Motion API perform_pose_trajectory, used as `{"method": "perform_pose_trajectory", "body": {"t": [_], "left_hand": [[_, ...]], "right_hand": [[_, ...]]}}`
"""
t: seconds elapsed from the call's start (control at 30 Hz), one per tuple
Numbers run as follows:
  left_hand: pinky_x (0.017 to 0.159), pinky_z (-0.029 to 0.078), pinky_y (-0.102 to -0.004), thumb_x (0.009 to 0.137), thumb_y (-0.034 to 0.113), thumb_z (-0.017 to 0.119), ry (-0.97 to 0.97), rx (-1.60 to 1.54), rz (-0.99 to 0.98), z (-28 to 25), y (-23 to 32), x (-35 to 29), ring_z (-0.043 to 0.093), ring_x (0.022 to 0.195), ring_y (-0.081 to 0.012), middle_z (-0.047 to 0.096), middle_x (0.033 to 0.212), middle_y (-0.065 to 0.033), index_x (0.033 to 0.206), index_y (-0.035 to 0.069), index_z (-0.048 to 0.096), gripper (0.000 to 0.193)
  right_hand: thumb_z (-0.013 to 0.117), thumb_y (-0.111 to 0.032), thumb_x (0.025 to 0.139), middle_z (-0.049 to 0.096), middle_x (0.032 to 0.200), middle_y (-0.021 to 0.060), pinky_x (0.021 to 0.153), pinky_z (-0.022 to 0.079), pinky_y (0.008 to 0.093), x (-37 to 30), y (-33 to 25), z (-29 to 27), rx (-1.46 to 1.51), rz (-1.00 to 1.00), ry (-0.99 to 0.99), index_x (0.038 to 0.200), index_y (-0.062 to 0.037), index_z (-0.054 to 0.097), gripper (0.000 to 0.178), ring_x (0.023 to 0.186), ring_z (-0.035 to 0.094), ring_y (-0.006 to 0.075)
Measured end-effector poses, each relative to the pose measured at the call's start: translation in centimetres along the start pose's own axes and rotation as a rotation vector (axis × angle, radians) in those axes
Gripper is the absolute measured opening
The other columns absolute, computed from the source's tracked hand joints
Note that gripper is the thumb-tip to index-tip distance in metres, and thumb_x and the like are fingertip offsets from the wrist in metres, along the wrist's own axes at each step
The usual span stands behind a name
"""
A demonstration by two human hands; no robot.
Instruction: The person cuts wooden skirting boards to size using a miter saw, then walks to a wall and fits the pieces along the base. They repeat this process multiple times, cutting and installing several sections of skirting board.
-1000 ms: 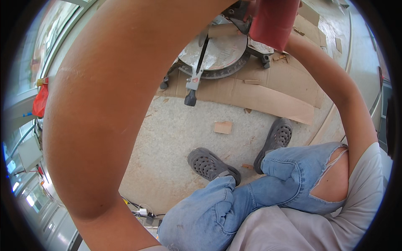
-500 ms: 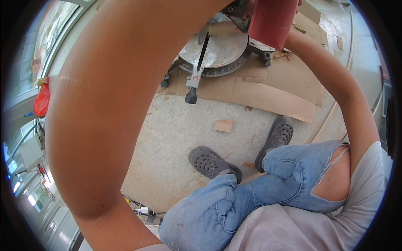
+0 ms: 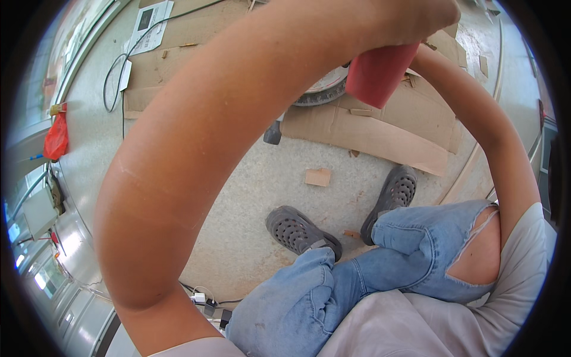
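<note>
My left hand [image 3: 425, 16] is at the top, its forearm arching across the view. It lies over the upper part of a smooth, dull-red piece [image 3: 380, 74]; its fingers are out of sight. My right forearm reaches up to the same red piece from the other side, and the right hand is hidden behind it and the left hand. The red piece hangs in the air, its lower end pointing down. Behind it a mitre saw [image 3: 324, 99] stands on the floor, mostly covered by my left arm; its scaled round base and black front knob [image 3: 273, 134] show.
Flattened cardboard [image 3: 369, 135] lies under and around the saw. A small cardboard scrap [image 3: 318, 177] rests on the floor before my grey clogs [image 3: 297, 229]. At the left are a black cable [image 3: 107, 89] and a red bag [image 3: 56, 140]; plugs [image 3: 202, 299] lie near my left elbow.
My left hand has swung right, from the saw's top to the red piece. The red piece has come slightly lower and tilted. My right forearm and feet have barely moved.
</note>
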State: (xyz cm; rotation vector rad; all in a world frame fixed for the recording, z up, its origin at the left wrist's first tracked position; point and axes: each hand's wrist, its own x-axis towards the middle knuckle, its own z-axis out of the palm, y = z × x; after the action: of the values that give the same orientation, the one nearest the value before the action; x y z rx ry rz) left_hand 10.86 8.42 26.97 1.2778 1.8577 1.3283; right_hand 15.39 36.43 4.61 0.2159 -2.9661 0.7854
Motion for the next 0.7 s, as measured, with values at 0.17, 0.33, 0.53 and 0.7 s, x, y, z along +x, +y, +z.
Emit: {"method": "perform_pose_trajectory", "body": {"t": [0.17, 0.33, 0.53, 0.7], "left_hand": [[0.094, 0.050, -0.0437, 0.088, 0.014, 0.063, 0.029, -0.226, 0.027, 2.1, -1.8, 0.3, 0.067, 0.102, -0.0361, 0.064, 0.111, -0.0252, 0.133, -0.003, 0.043, 0.052], [0.088, 0.051, -0.0478, 0.088, 0.011, 0.063, 0.251, -0.022, 0.059, 5.5, -2.5, -0.7, 0.067, 0.097, -0.0445, 0.065, 0.106, -0.0293, 0.130, -0.003, 0.042, 0.050], [0.090, 0.052, -0.0361, 0.086, 0.003, 0.070, 0.357, -0.069, 0.074, 8.7, -7.3, -3.3, 0.066, 0.096, -0.0267, 0.064, 0.115, -0.0141, 0.139, 0.014, 0.049, 0.057], [0.088, 0.052, -0.0346, 0.084, -0.001, 0.068, 0.360, -0.016, 0.132, 10.1, -9.2, -5.1, 0.066, 0.097, -0.0264, 0.059, 0.120, -0.0145, 0.137, 0.010, 0.045, 0.058]], "right_hand": [[0.072, -0.029, 0.089, 0.064, 0.129, 0.0105, 0.101, 0.049, 0.0407, -0.9, -0.6, -0.7, 0.049, 0.020, 0.000, 0.126, -0.0126, 0.063, 0.042, 0.121, 0.059, 0.0255], [0.072, -0.029, 0.088, 0.064, 0.129, 0.0102, 0.101, 0.049, 0.0404, -0.2, -1.7, -0.2, 0.158, -0.040, -0.029, 0.126, -0.0127, 0.063, 0.042, 0.121, 0.059, 0.0250], [0.070, -0.029, 0.090, 0.064, 0.130, 0.0107, 0.101, 0.049, 0.0407, 1.3, -1.8, 1.2, 0.279, 0.033, -0.127, 0.126, -0.0126, 0.063, 0.040, 0.121, 0.059, 0.0260], [0.059, -0.027, 0.094, 0.064, 0.129, 0.0155, 0.096, 0.051, 0.0445, 0.7, 0.9, 2.3, 0.011, 0.032, -0.203, 0.126, -0.0123, 0.064, 0.035, 0.121, 0.059, 0.0348]]}}
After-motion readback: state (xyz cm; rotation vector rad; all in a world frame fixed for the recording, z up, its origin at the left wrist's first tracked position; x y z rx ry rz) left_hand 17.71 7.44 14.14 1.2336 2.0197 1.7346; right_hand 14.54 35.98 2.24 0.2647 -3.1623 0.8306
